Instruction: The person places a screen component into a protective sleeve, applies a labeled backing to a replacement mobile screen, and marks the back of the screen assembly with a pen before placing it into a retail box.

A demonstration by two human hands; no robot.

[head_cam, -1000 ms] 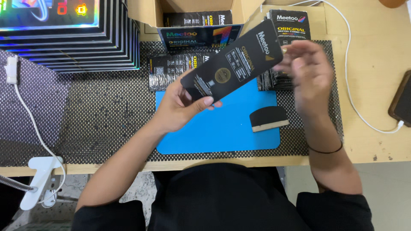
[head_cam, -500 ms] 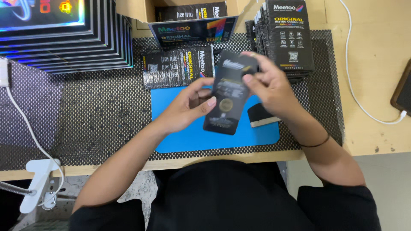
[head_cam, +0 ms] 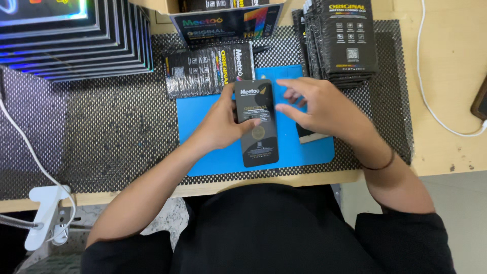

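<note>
I see a flat black rectangular package with a round gold seal (head_cam: 256, 123) held upright over the blue mat by my left hand (head_cam: 223, 124), thumb across its face. Just behind it lies a glossy black plastic sleeve with multicoloured print (head_cam: 209, 70), flat on the dotted mesh. At the right rear stands a tall stack of matching black packages (head_cam: 341, 43). At the top centre an open cardboard box (head_cam: 227, 20) shows a dark printed flap with rainbow lettering. At the top left sits a stepped pile of dark boxes with iridescent edges (head_cam: 76, 43).
</note>
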